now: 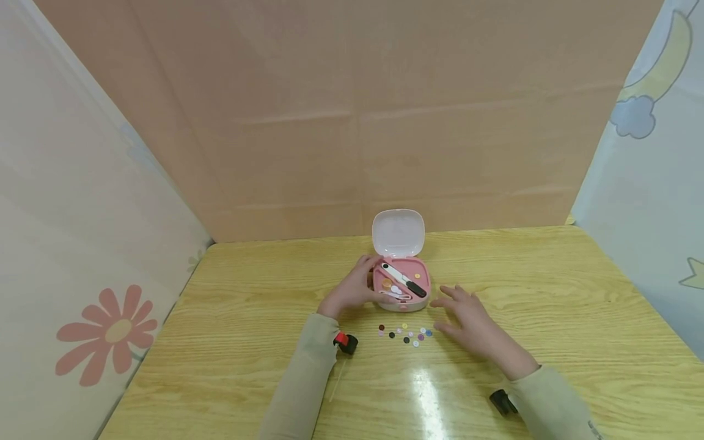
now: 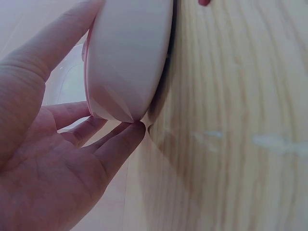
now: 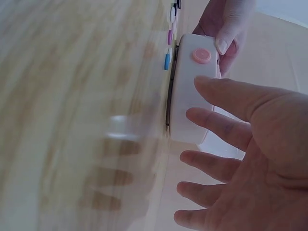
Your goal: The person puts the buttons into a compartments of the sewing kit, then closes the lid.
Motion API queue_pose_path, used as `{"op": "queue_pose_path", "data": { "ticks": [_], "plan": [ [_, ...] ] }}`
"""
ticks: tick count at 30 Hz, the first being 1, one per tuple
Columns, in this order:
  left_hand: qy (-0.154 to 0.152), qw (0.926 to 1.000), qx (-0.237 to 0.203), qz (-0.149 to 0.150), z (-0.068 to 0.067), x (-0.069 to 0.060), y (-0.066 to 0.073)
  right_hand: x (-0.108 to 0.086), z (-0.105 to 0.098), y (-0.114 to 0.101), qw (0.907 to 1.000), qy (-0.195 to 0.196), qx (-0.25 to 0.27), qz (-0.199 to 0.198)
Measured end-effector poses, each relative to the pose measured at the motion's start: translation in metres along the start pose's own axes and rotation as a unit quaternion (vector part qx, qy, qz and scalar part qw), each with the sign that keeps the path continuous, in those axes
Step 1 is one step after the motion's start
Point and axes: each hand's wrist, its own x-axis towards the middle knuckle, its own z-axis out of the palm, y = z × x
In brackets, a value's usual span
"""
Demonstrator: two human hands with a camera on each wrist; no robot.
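Note:
A small pink-and-white sewing box (image 1: 403,307) stands on the table with its clear lid (image 1: 398,233) raised. Inside lie a white-and-black tool (image 1: 406,281), a yellow button (image 1: 417,276), an orange round piece and some white items. My left hand (image 1: 356,287) grips the box at its left side, thumb near the front and fingers round the side and back. To the right of the box, my right hand (image 1: 472,324) hovers with straight, spread fingers and holds nothing. Several loose buttons (image 1: 406,340) of different colours lie in front of the box.
The wooden table (image 1: 247,293) reaches back to a brown backdrop (image 1: 286,171). Patterned panels (image 1: 33,232) stand at both sides. Small black devices (image 1: 348,344) are worn at both wrists.

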Motion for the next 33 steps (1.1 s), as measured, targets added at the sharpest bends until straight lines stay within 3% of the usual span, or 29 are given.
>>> {"op": "queue_pose_path", "data": {
  "ticks": [10,22,31,33],
  "plan": [
    [0.000,0.9999,-0.010,-0.003,0.000,-0.001,-0.001,-0.002,0.002,0.000,1.0000,-0.007,-0.002,0.005],
    [0.002,1.0000,-0.007,0.006,0.001,-0.001,-0.001,-0.005,0.003,-0.001,0.9984,-0.040,0.033,0.022],
    [-0.008,0.9990,-0.038,0.023,-0.006,-0.014,0.031,-0.005,0.005,-0.001,0.9987,-0.044,0.017,0.020],
    [-0.009,0.9990,-0.036,0.023,-0.007,-0.015,0.032,-0.005,0.006,-0.001,0.9988,-0.044,0.015,0.019]
  ]
}}
